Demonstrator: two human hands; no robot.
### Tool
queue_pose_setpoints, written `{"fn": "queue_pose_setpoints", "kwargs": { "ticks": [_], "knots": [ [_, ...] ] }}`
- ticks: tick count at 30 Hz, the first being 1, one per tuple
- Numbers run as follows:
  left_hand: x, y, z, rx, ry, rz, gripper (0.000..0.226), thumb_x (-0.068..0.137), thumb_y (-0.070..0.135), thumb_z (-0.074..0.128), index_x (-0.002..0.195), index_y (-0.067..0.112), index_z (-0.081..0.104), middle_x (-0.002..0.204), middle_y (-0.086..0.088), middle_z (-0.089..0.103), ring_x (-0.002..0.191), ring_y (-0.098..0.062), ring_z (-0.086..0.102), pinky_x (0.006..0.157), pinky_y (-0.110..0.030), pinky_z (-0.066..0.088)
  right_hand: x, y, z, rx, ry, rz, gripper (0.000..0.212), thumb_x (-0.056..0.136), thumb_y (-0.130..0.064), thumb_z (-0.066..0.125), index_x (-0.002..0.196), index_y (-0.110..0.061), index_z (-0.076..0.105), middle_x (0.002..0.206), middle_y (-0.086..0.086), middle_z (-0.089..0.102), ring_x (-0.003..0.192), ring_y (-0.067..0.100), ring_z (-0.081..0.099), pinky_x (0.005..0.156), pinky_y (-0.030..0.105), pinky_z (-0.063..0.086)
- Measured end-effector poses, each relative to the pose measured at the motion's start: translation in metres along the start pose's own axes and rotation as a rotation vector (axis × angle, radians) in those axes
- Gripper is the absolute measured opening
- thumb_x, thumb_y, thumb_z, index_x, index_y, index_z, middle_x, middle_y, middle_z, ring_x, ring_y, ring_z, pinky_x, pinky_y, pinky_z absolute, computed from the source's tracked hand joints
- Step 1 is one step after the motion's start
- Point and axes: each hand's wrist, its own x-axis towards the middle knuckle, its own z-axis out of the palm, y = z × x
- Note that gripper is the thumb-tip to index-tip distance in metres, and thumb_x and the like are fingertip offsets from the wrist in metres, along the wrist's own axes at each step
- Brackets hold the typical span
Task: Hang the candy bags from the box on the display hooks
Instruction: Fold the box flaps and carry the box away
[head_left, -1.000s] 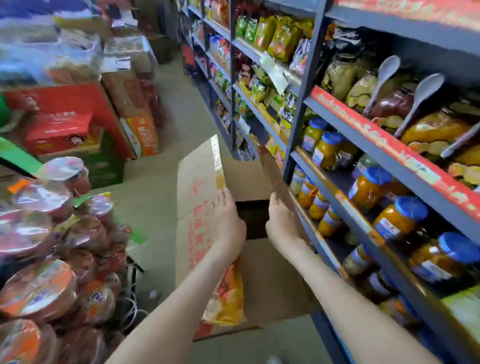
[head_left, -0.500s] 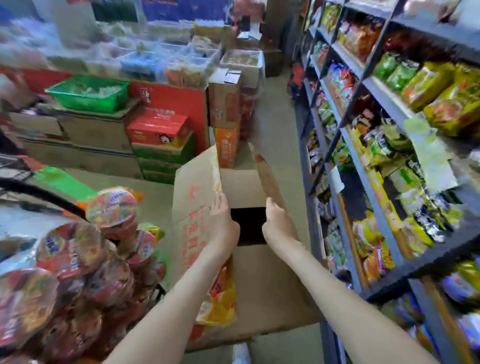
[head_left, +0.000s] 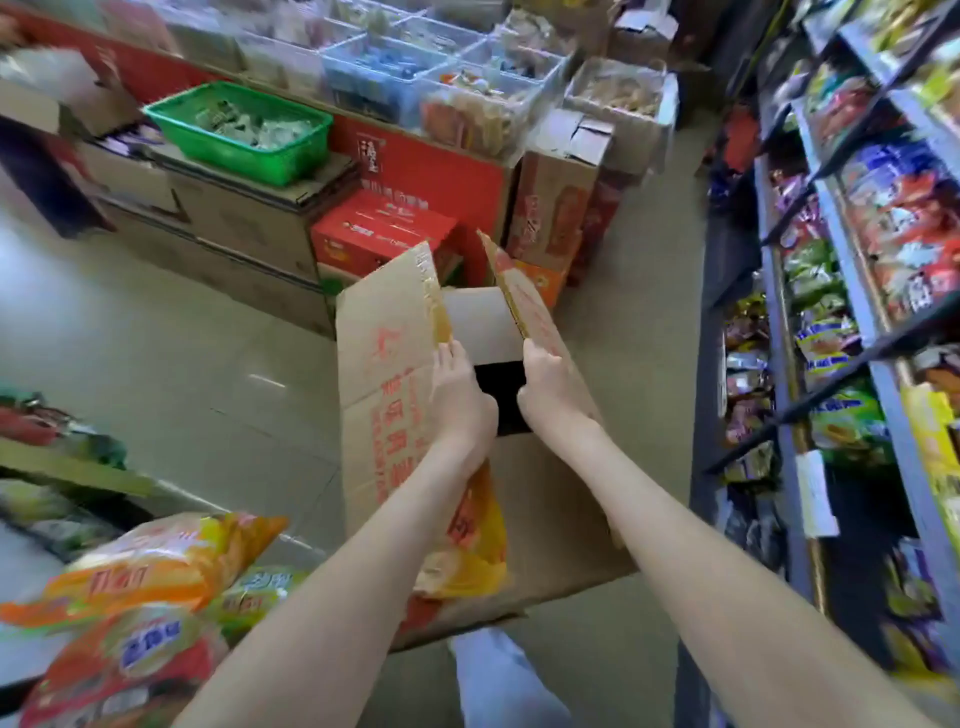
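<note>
The person carries an open cardboard box (head_left: 545, 499) in front of the body, above the tiled floor (head_left: 171, 332) of a shop aisle. The left hand (head_left: 460, 402) lies along the inner edge of the left flap, and the right hand (head_left: 550, 395) lies along the inner edge of the right flap. The dark opening of the box shows between them. On both hands the visible fingers are stretched out straight and pressed against the cardboard, not clenched. The thumbs are hidden.

A yellow and orange candy bag (head_left: 478, 545) sits outside the box, caught between the left forearm and the box's left side. The inside of the box is too dark to show any contents.

The hands, flaps and trapped bag are placed as they were half a second ago, but the view has swung left. The snack shelves (head_left: 841, 322) that filled the right half of the picture now run down the right edge only. The green basket (head_left: 239, 137) of wrapped sweets has come closer and stands at the upper left on stacked cartons. Red cartons (head_left: 384, 234) sit just beyond the box's far flaps, with clear bins (head_left: 415, 73) of loose goods behind them. The round noodle bowls at the lower left are gone from view, and orange and red snack packets (head_left: 140, 577) lie there now. A pale trouser leg (head_left: 498, 680) shows beneath the box.
</note>
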Motion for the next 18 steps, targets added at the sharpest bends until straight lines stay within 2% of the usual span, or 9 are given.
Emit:
{"fn": "queue_pose_setpoints", "kwargs": {
  "ticks": [2,6,9,12,14,18],
  "knots": [
    [0.058,0.003,0.012,-0.046,0.019,-0.057,0.068,0.087,-0.01,0.04,0.15,0.003,0.018,0.158,-0.012,0.019,0.146,-0.024,0.014,0.116,-0.027,0.009,0.062,-0.011,0.009,-0.059,-0.044,-0.065,0.05,0.09,0.007,0.039,0.138,-0.003,0.036,0.132,0.018,0.051,0.12,0.032,0.049,0.092,0.033,0.041],
    [0.173,0.002,0.01,-0.108,0.078,-0.138,0.071,0.085,-0.011,0.04,0.15,0.0,0.015,0.159,-0.011,0.013,0.147,-0.022,0.008,0.114,-0.022,0.003,0.183,-0.04,0.014,-0.149,-0.088,-0.179,0.051,0.089,0.008,0.039,0.139,-0.004,0.036,0.133,0.018,0.051,0.121,0.032,0.05,0.093,0.033,0.042],
    [0.24,-0.003,0.007,-0.197,0.092,-0.203,0.075,0.084,-0.014,0.036,0.151,0.003,0.009,0.16,-0.008,0.006,0.147,-0.018,0.001,0.112,-0.018,-0.002,0.266,-0.058,0.015,-0.174,-0.121,-0.243,0.048,0.087,0.005,0.043,0.134,0.0,0.037,0.133,0.022,0.048,0.118,0.037,0.049,0.098,0.042,0.043],
    [0.304,-0.011,0.006,-0.272,0.137,-0.276,0.078,0.081,-0.015,0.034,0.152,0.004,0.007,0.161,-0.008,0.003,0.148,-0.017,-0.003,0.115,-0.021,-0.002,0.336,-0.078,0.024,-0.214,-0.118,-0.313,0.058,0.085,0.009,0.04,0.142,-0.001,0.032,0.141,0.02,0.043,0.125,0.036,0.046,0.103,0.042,0.04],
    [0.344,-0.014,0.009,-0.283,0.139,-0.315,0.078,0.081,-0.015,0.034,0.152,0.004,0.006,0.161,-0.008,0.002,0.148,-0.018,-0.004,0.116,-0.024,-0.001,0.375,-0.093,0.029,-0.187,-0.136,-0.343,0.059,0.084,0.01,0.038,0.141,-0.002,0.032,0.139,0.022,0.044,0.124,0.036,0.047,0.102,0.043,0.041],
    [0.413,-0.021,0.01,-0.299,0.105,-0.391,0.076,0.083,-0.013,0.034,0.151,0.003,0.005,0.16,-0.01,-0.002,0.148,-0.019,-0.005,0.12,-0.03,-0.001,0.442,-0.114,0.029,-0.187,-0.161,-0.4,0.062,0.086,0.012,0.035,0.146,-0.004,0.027,0.144,0.017,0.04,0.129,0.032,0.042,0.104,0.034,0.036]
  ]
}}
